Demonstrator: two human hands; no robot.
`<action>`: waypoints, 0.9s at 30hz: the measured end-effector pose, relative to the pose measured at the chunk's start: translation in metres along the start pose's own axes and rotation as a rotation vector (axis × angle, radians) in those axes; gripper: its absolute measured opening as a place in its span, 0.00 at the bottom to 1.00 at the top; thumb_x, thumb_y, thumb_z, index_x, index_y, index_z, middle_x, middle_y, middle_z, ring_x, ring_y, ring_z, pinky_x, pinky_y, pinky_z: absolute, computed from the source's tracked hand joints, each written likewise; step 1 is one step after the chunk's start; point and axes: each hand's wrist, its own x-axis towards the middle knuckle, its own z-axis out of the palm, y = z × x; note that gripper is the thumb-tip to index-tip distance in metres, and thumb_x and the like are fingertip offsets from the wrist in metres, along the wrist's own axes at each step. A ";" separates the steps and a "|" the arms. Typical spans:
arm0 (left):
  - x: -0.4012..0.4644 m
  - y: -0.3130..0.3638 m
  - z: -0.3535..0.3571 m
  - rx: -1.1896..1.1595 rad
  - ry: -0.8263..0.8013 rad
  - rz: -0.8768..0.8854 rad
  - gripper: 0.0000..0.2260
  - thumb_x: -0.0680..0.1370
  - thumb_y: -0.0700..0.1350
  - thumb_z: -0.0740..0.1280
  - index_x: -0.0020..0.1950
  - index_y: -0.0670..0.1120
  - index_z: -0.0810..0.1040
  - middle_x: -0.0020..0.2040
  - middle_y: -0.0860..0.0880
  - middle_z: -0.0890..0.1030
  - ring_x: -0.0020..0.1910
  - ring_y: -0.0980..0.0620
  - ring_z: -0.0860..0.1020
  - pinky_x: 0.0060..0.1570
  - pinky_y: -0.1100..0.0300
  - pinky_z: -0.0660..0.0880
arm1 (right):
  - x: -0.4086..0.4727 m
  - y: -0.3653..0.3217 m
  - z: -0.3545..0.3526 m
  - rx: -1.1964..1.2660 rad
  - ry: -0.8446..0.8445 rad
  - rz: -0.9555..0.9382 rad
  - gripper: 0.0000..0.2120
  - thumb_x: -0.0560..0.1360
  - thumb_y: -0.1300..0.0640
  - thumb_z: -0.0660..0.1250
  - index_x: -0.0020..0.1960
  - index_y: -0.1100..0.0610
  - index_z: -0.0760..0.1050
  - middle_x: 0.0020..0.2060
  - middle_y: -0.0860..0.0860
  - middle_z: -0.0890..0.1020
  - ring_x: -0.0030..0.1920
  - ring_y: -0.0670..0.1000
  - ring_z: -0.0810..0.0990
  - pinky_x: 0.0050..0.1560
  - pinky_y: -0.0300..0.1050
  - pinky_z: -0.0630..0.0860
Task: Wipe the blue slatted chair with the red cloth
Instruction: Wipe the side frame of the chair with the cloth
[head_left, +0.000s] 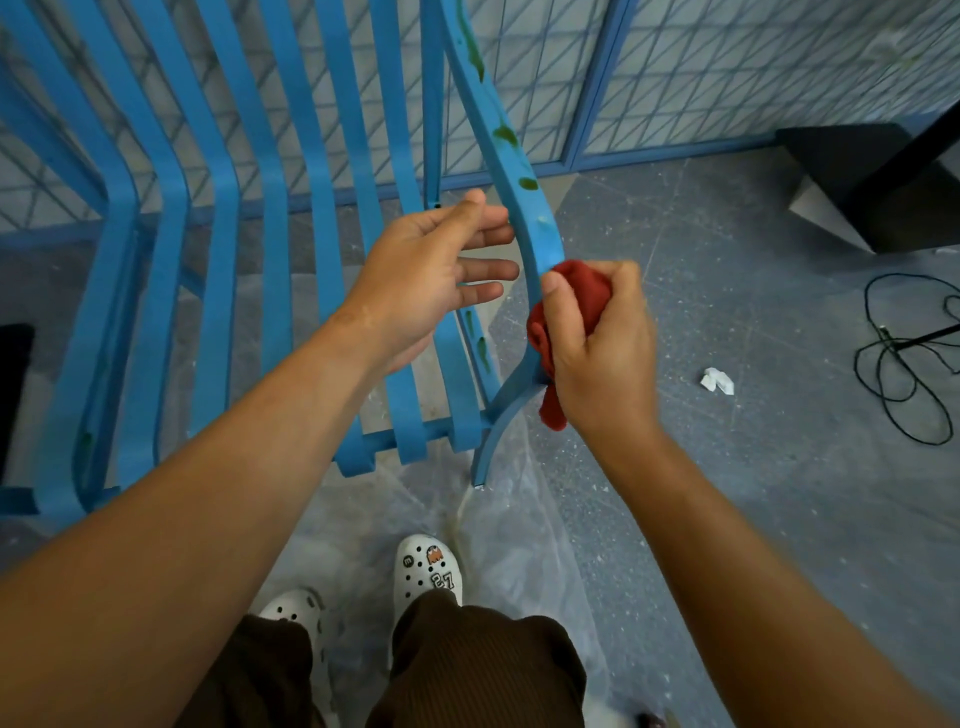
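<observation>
On the outermost right rail of the blue slatted chair (524, 171) we press the red cloth (566, 306), bunched in our right hand (602, 353) with thumb and curled fingers gripping it. Our left hand (415, 275) sits just inside that same rail, fingers straight and slightly spread, their tips touching or nearly touching its inner edge — we cannot tell which. The rail's long axis runs up and away from the cloth, curving toward the chair back, and down toward the front leg; the right hand is the one on it, so the next stroke most likely follows that axis. Green stains (506, 135) lie above the cloth along the rail — we count about three clear patches there, with another smear (480, 348) on the slat beside it lower down. One chair, one cloth, two hands. Nearby on the floor lie one scrap of white paper (717, 380) and one black cable (904, 358).
</observation>
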 end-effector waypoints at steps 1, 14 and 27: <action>-0.001 0.000 0.000 -0.002 -0.003 -0.004 0.15 0.85 0.52 0.60 0.59 0.45 0.81 0.56 0.47 0.85 0.50 0.46 0.86 0.49 0.56 0.81 | -0.003 0.004 0.000 -0.016 0.004 0.006 0.09 0.82 0.45 0.66 0.54 0.50 0.71 0.43 0.42 0.79 0.42 0.39 0.80 0.39 0.33 0.75; -0.003 0.002 0.001 -0.035 -0.039 -0.075 0.24 0.85 0.59 0.54 0.64 0.44 0.81 0.57 0.47 0.85 0.53 0.47 0.85 0.51 0.56 0.80 | 0.056 -0.032 0.010 0.049 0.029 -0.020 0.12 0.81 0.50 0.68 0.55 0.55 0.67 0.44 0.48 0.77 0.40 0.39 0.76 0.41 0.33 0.73; -0.006 0.000 -0.002 0.019 -0.083 -0.065 0.28 0.85 0.61 0.50 0.69 0.44 0.78 0.63 0.46 0.82 0.56 0.47 0.85 0.53 0.51 0.81 | 0.016 -0.018 0.005 0.068 0.139 -0.089 0.07 0.78 0.54 0.74 0.50 0.58 0.81 0.42 0.44 0.83 0.41 0.36 0.81 0.42 0.27 0.73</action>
